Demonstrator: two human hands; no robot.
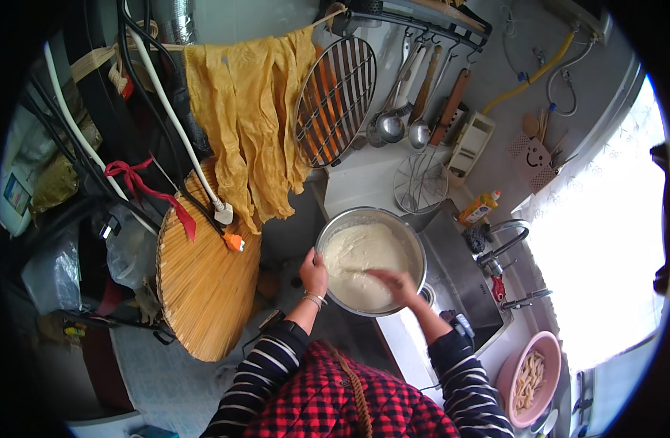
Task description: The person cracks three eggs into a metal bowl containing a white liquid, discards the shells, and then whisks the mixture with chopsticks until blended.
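A large stainless steel bowl (421, 241) stands before me near the edge of the sink. Inside is a thick, pale batter or wet dough (367, 246) with a streaked, uneven surface. My left hand (314, 275) grips the bowl's left rim, thumb up along the outer wall; a bracelet circles that wrist. Over the bowl's right half reaches my right hand (395, 286), its fingers pointing left and down to the batter. Motion blurs the right fingers, and whether they hold anything is unclear.
Right of the bowl lies a steel sink (461, 290) with a faucet (496, 257). Behind the bowl sits a wire strainer (421, 183). Ladles (390, 127) hang above. At left are a straw lid (209, 284) and hanging yellow sheets (247, 120). A pink basin (554, 378) holds pale pieces.
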